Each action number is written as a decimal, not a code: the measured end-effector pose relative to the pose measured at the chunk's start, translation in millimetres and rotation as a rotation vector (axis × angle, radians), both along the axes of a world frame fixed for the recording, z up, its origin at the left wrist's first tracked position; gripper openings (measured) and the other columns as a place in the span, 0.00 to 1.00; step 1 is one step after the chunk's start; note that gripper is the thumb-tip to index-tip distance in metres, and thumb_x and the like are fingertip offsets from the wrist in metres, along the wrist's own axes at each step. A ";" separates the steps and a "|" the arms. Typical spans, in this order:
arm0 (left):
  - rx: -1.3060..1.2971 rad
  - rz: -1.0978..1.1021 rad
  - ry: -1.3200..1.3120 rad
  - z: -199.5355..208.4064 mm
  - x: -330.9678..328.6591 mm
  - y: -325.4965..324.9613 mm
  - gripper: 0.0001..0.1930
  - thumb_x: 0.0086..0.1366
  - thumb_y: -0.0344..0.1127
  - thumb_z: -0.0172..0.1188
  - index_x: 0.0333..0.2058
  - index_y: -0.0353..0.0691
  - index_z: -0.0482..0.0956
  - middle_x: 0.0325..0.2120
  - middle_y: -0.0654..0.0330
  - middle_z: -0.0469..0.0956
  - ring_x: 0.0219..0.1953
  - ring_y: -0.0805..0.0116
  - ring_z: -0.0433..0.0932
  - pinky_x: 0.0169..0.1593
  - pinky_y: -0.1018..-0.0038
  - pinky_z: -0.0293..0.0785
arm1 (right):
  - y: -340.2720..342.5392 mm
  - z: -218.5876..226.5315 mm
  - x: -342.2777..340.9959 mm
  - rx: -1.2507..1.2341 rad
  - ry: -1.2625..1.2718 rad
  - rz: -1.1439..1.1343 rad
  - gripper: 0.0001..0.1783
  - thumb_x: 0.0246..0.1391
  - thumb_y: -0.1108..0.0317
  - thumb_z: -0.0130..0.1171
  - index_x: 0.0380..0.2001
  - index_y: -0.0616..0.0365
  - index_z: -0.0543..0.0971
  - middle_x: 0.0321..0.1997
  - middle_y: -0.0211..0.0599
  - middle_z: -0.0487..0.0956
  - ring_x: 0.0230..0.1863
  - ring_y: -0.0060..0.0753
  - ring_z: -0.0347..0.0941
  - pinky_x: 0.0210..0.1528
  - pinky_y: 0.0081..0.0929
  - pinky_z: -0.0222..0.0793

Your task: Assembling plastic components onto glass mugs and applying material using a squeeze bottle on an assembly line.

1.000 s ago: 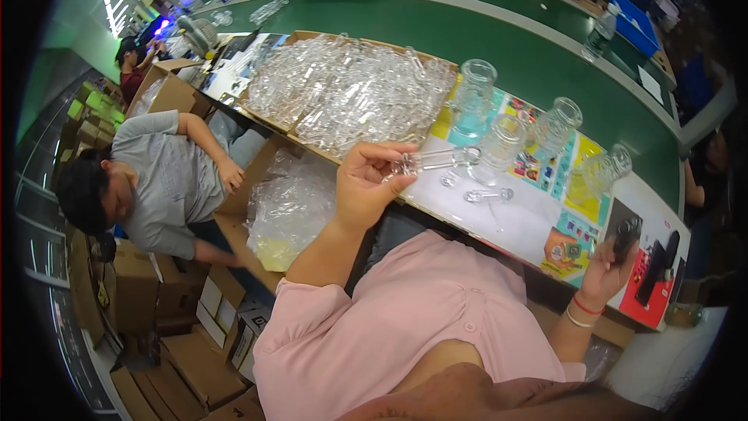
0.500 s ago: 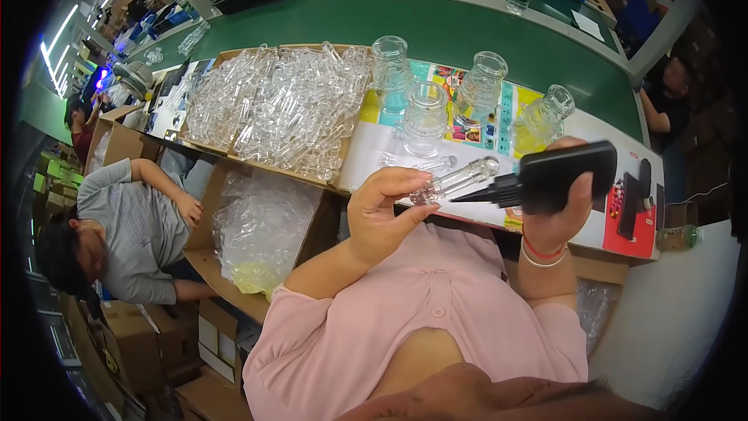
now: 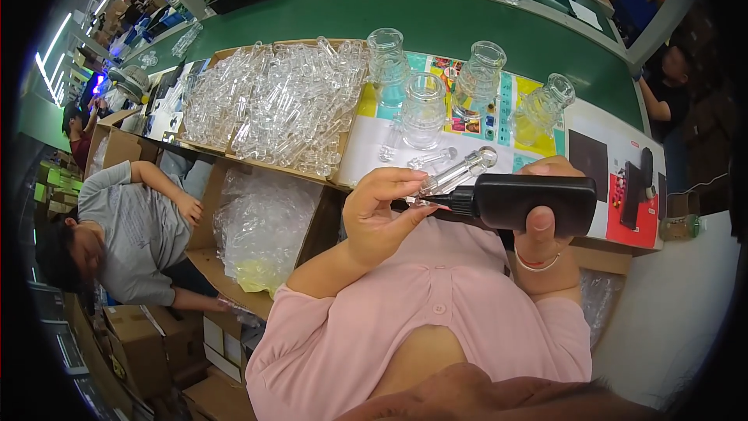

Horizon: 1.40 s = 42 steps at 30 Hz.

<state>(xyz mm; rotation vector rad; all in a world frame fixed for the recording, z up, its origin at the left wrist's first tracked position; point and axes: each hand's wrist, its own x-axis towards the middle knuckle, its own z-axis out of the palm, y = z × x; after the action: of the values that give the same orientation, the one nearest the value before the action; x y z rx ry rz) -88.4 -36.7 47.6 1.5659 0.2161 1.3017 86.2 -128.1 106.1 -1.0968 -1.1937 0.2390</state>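
My left hand (image 3: pixel 383 214) pinches a clear glass tube piece (image 3: pixel 461 172) by its near end; the rounded far end points up and to the right. Wrapped in my right hand (image 3: pixel 543 226) is a black squeeze bottle (image 3: pixel 538 201) with a tapered nozzle, lying sideways. The nozzle's thin tip (image 3: pixel 428 199) is at the end of the glass piece beside my left fingertips; whether it touches the glass I cannot tell. Another clear glass piece (image 3: pixel 433 158) lies on the table just beyond. Behind stand clear glass vessels (image 3: pixel 425 113), one of them (image 3: pixel 545 109) tilted.
A cardboard box heaped with clear glass pieces (image 3: pixel 280 105) is at the left. Below it sits an open carton with plastic bags (image 3: pixel 261 226). A person in a grey shirt (image 3: pixel 132 226) is at the far left. A dark phone-like object (image 3: pixel 628 195) lies on red print at right.
My right hand has brought the black bottle left and lower, so its nozzle now meets the near end of the glass piece. My left hand keeps its pinch, nearly still.
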 end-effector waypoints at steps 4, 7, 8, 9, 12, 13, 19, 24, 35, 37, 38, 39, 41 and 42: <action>0.003 0.002 0.009 1.9 -1.4 -0.6 0.22 0.43 0.15 0.63 0.39 0.37 0.71 0.41 0.50 0.69 0.45 0.63 0.70 0.48 0.72 0.69 | -4.1 -3.0 3.0 0.031 -0.165 0.027 0.30 0.49 0.44 0.53 0.38 0.63 0.66 0.30 0.40 0.71 0.30 0.30 0.69 0.35 0.25 0.67; 0.011 0.014 0.004 0.7 -1.4 -0.8 0.21 0.44 0.15 0.63 0.39 0.37 0.71 0.41 0.51 0.69 0.45 0.63 0.70 0.48 0.73 0.69 | -2.4 -0.1 2.0 0.083 -0.156 0.065 0.19 0.51 0.58 0.53 0.39 0.64 0.71 0.31 0.39 0.76 0.32 0.35 0.69 0.36 0.29 0.65; 0.033 0.027 0.011 0.5 -1.6 -0.6 0.21 0.44 0.16 0.63 0.38 0.37 0.71 0.41 0.51 0.69 0.44 0.63 0.71 0.47 0.73 0.69 | -3.0 0.5 1.8 0.081 -0.156 0.064 0.19 0.51 0.58 0.53 0.39 0.64 0.71 0.31 0.39 0.76 0.32 0.35 0.69 0.36 0.29 0.65; 0.054 0.040 0.019 0.5 -1.8 -0.5 0.21 0.44 0.16 0.64 0.38 0.37 0.71 0.40 0.51 0.69 0.44 0.63 0.71 0.47 0.73 0.69 | -3.7 1.0 1.7 0.033 -0.156 0.037 0.24 0.50 0.50 0.53 0.38 0.63 0.69 0.30 0.39 0.74 0.31 0.33 0.69 0.36 0.28 0.66; 0.119 0.067 0.052 0.6 -3.1 0.8 0.20 0.44 0.16 0.63 0.38 0.36 0.71 0.40 0.51 0.70 0.43 0.63 0.72 0.46 0.74 0.70 | -3.9 4.7 4.8 -0.018 -0.189 0.031 0.29 0.49 0.43 0.52 0.36 0.62 0.68 0.30 0.40 0.72 0.30 0.30 0.69 0.35 0.26 0.66; 0.117 0.066 0.053 0.8 -3.7 0.8 0.20 0.44 0.16 0.63 0.38 0.36 0.71 0.40 0.51 0.70 0.43 0.63 0.72 0.46 0.74 0.70 | -3.2 6.1 6.1 -0.020 -0.221 0.055 0.29 0.49 0.44 0.52 0.36 0.63 0.69 0.30 0.39 0.72 0.30 0.30 0.69 0.35 0.26 0.66; 0.213 0.127 0.106 2.5 -5.0 3.1 0.20 0.43 0.16 0.64 0.38 0.35 0.72 0.39 0.51 0.71 0.41 0.63 0.73 0.45 0.74 0.71 | -5.7 11.5 3.8 -0.080 -0.168 0.044 0.28 0.49 0.44 0.53 0.35 0.63 0.70 0.31 0.39 0.72 0.31 0.30 0.69 0.36 0.27 0.66; 0.357 0.211 0.163 8.0 -6.0 4.1 0.21 0.41 0.16 0.65 0.37 0.35 0.73 0.37 0.51 0.73 0.38 0.62 0.74 0.42 0.74 0.71 | -2.8 19.7 7.3 0.000 -0.263 0.142 0.22 0.48 0.54 0.55 0.36 0.63 0.71 0.30 0.39 0.74 0.30 0.34 0.70 0.34 0.28 0.66; 0.389 0.303 0.232 16.6 -6.5 6.2 0.21 0.39 0.18 0.66 0.36 0.34 0.74 0.35 0.53 0.75 0.36 0.63 0.75 0.38 0.74 0.72 | -11.3 22.3 5.1 0.105 -0.634 0.286 0.29 0.40 0.63 0.67 0.45 0.58 0.65 0.33 0.42 0.74 0.26 0.38 0.73 0.26 0.30 0.68; 0.369 0.308 0.239 18.5 -5.5 5.9 0.21 0.38 0.18 0.68 0.35 0.34 0.75 0.34 0.54 0.75 0.35 0.63 0.76 0.37 0.75 0.74 | -6.5 16.5 7.5 0.345 -0.709 0.348 0.20 0.39 0.76 0.60 0.38 0.72 0.70 0.33 0.55 0.75 0.24 0.36 0.72 0.20 0.23 0.67; 0.329 0.294 0.238 18.5 -5.9 5.4 0.20 0.39 0.18 0.68 0.35 0.34 0.75 0.34 0.54 0.75 0.35 0.64 0.76 0.38 0.75 0.73 | -6.7 14.4 6.4 0.365 -0.701 0.346 0.17 0.39 0.78 0.56 0.36 0.72 0.71 0.33 0.56 0.74 0.23 0.37 0.72 0.20 0.23 0.66; 0.289 0.278 0.237 18.5 -6.2 4.9 0.20 0.39 0.19 0.68 0.36 0.34 0.75 0.34 0.54 0.75 0.36 0.64 0.75 0.38 0.76 0.73 | -6.2 14.4 6.5 0.366 -0.702 0.349 0.17 0.39 0.78 0.56 0.36 0.72 0.71 0.33 0.56 0.74 0.23 0.37 0.72 0.20 0.23 0.66; 0.184 0.227 0.229 15.8 -7.2 4.1 0.20 0.41 0.20 0.67 0.36 0.34 0.75 0.35 0.54 0.74 0.37 0.66 0.75 0.40 0.76 0.72 | -5.7 14.5 7.3 0.404 -0.737 0.322 0.19 0.39 0.75 0.61 0.36 0.71 0.70 0.32 0.54 0.74 0.23 0.36 0.72 0.20 0.23 0.66; 0.078 0.173 0.220 14.2 -7.8 3.5 0.19 0.43 0.21 0.67 0.37 0.34 0.75 0.36 0.55 0.74 0.38 0.67 0.74 0.42 0.76 0.71 | -7.8 15.9 7.9 0.404 -0.738 0.324 0.19 0.39 0.75 0.61 0.36 0.71 0.70 0.32 0.54 0.74 0.23 0.36 0.72 0.20 0.23 0.66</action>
<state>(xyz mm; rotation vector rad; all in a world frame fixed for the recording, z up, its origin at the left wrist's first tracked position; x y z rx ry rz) -96.2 -33.2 61.8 1.7904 0.4521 1.2812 94.2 -136.0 122.0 -0.6316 -1.9796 -0.1825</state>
